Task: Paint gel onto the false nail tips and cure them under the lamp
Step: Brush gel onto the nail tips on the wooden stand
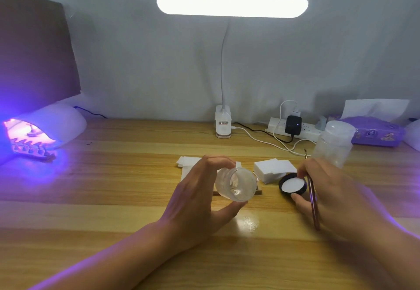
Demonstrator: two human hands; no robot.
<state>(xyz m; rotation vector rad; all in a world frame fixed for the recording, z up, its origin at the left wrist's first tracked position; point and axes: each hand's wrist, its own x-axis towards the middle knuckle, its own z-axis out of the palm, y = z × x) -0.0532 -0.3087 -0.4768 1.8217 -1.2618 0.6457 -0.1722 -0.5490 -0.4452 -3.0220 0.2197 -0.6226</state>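
The left hand grips a tilted clear jar close beside the right hand, which pinches the black lid and holds a brush, well apart from the nail tips under the lit curing lamp at far left.

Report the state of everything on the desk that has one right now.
clear jar: open, tipped on its side, gripped by left hand.
lid: off the jar, white liner up, pinched by right hand.
brush: tucked in right hand, clear of the jar.
curing lamp: lit violet, nail tips at its mouth.
desk lamp: on.
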